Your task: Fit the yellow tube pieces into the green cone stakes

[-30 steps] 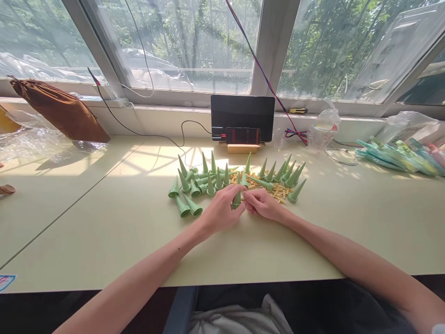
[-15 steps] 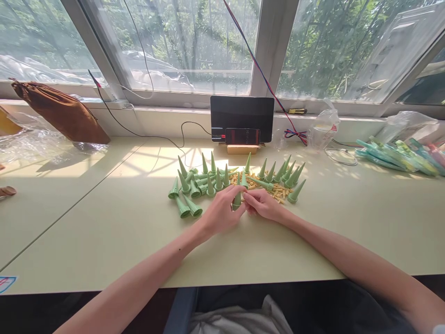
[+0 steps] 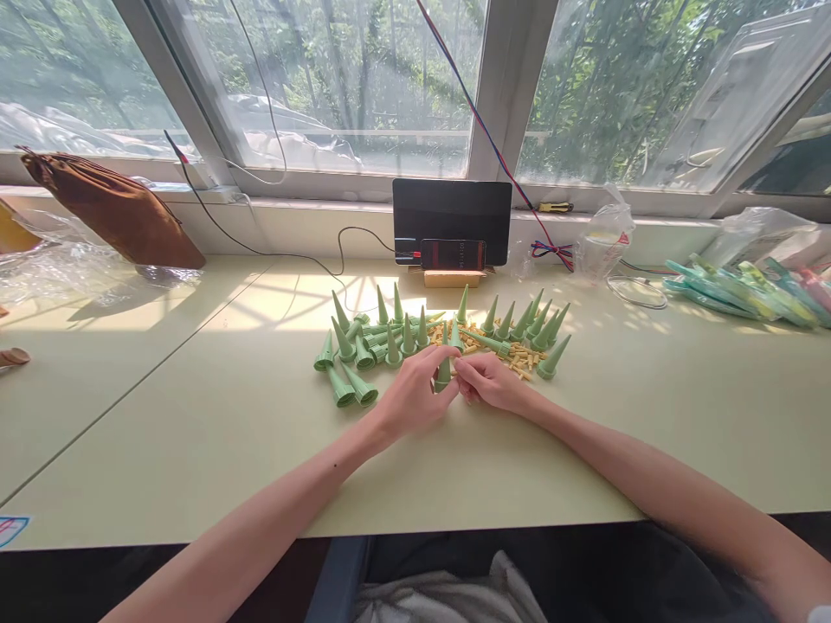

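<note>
My left hand [image 3: 419, 388] is closed around a green plastic cone [image 3: 443, 372], a plant watering spike by its look, held near upright with its tip up. Close against it, the fingers of my right hand [image 3: 490, 381] are pinched together beside the cone; whatever they hold is hidden. Behind my hands lies a heap of small yellow pegs [image 3: 523, 359]. More green cones stand to the right, such as one cone [image 3: 553, 357], while others lie on their sides at the left, including a cone [image 3: 361, 386] with its hollow base facing me.
At the back, a black tablet [image 3: 453, 208] leans on the sill with a phone [image 3: 453, 255] before it. A brown bag [image 3: 113, 212] sits at the left. Teal and green packets [image 3: 740, 290] lie at the far right, and a plastic cup [image 3: 603, 238] stands by the window.
Almost nothing differs. My right hand's fingers have shifted very slightly beside the cone; my left hand stays in place.
</note>
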{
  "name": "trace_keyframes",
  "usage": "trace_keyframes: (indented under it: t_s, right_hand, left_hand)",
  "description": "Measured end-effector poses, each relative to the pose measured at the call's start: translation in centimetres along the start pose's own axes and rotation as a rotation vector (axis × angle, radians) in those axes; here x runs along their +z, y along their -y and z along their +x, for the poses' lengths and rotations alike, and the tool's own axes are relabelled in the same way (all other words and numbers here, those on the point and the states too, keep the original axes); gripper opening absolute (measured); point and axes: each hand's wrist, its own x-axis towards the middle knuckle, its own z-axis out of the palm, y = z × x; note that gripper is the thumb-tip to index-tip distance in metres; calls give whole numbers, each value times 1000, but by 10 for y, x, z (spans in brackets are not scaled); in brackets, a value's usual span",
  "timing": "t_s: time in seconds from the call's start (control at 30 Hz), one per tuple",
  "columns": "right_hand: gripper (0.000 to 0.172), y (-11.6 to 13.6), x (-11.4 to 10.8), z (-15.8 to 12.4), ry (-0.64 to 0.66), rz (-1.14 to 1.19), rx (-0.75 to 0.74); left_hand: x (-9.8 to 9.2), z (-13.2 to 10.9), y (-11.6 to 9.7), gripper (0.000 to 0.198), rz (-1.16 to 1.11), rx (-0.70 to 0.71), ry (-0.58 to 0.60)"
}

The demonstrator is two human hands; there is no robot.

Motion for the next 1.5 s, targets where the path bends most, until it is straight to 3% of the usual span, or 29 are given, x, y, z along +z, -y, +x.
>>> trace_keyframes:
  t_s: [0.77, 1.03, 1.3, 1.5]
  right_hand:
    - [52, -3, -2, 0, 3, -33, -14]
    - [64, -4, -2, -1, 3, -118, -4]
    - [53, -3, 0, 0, -43, -39, -31]
    - [59, -4, 0, 0, -35, -80, -15]
  left_hand:
    - [0, 0, -3, 28, 0, 31, -13]
    - [-2, 2, -5, 27, -44, 60, 18]
    - [1, 1, -1, 27, -4, 4, -58]
    - [0, 2, -1, 24, -4, -10, -52]
